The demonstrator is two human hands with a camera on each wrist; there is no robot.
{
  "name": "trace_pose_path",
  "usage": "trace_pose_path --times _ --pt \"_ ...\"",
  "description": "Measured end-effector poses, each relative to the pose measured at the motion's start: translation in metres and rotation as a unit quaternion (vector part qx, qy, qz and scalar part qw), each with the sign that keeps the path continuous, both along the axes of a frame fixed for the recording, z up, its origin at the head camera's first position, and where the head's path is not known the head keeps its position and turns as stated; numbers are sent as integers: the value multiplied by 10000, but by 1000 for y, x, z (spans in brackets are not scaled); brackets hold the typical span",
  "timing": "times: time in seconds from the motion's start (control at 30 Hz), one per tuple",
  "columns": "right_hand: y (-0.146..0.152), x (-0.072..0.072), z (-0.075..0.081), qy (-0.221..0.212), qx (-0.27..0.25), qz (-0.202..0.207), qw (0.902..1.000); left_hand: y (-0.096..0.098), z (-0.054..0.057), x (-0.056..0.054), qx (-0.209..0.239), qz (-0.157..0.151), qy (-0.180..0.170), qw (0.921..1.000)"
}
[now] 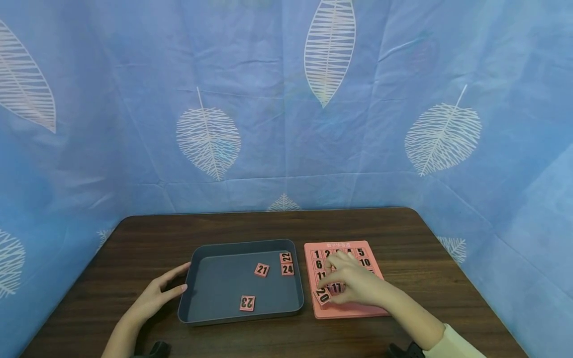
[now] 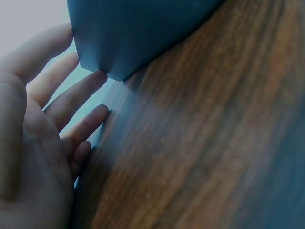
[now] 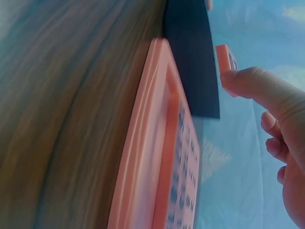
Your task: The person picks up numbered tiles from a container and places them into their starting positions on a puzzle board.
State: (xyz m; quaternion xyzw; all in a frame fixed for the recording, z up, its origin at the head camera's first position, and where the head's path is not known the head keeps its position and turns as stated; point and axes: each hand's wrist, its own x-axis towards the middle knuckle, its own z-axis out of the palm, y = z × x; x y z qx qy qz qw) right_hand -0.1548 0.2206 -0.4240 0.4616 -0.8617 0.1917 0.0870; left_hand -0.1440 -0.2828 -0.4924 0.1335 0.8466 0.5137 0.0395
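Observation:
A pink number puzzle board (image 1: 342, 312) lies at the right, with rows of numbered tiles in its upper part. Over its lower left area, my right hand (image 1: 358, 284) pinches the number 20 tile (image 1: 322, 297) between thumb and finger. In the right wrist view this tile (image 3: 223, 58) is raised above the board's rim (image 3: 143, 124). My left hand (image 1: 154, 297) rests its extended fingers against the left side of a dark grey tray (image 1: 215, 303). The left wrist view shows those fingertips (image 2: 99, 76) at the tray's corner. Part of the board is hidden under my right hand.
Inside the tray lie loose tiles: 21 (image 1: 261, 269), 23 (image 1: 247, 303), 22 (image 1: 285, 257) and 24 (image 1: 287, 269). Tray and board stand side by side on a dark wooden table (image 1: 250, 226). A blue leaf-patterned cloth (image 1: 268, 139) hangs behind.

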Motion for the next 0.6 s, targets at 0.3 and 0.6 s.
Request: trace_pose_path --times 0.3,0.6 --pt "45 -3 0 332 96 -71 9994 0 -1 0 -31 41 -34 10000" --pt "81 -8 2 785 377 -82 9962 1 1 1 42 12 -135 9999"
